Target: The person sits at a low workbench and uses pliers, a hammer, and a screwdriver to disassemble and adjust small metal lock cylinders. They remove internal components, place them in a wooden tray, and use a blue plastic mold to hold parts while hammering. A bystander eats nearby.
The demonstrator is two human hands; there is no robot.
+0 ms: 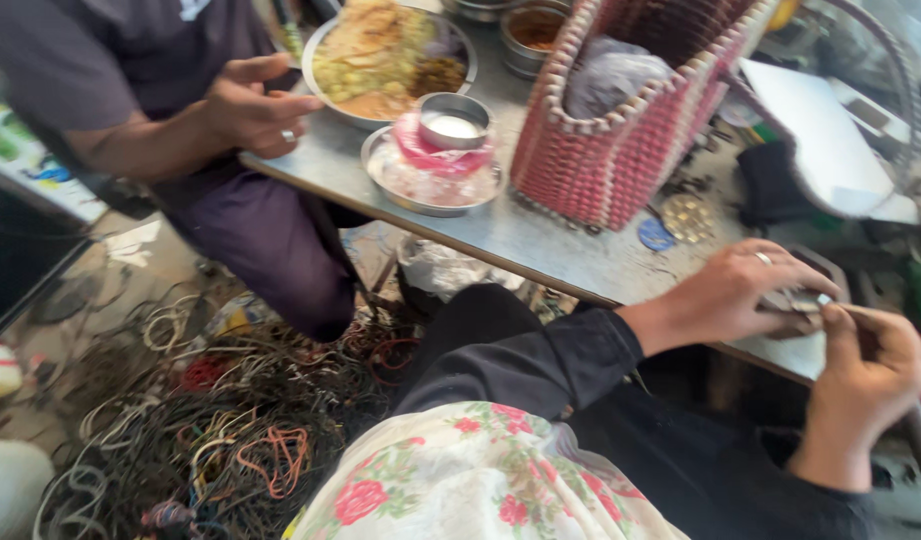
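Observation:
My left hand point(740, 292), with a ring on one finger and a black sleeve behind it, rests at the edge of the grey metal table point(540, 245) and grips a small, blurred metal object point(798, 300). My right hand point(865, 385) comes up from below. Its thumb and fingertips pinch the same object from the right side. A flowered cloth point(470, 480) lies over my lap below the hands.
A pink and white woven basket point(610, 150) holding a plastic bag stands on the table. Steel plates of food point(380, 60) and a small steel bowl point(454, 122) sit beyond it. Another person's hand point(252, 108) rests at the table's far left. Tangled wires point(230, 420) cover the floor.

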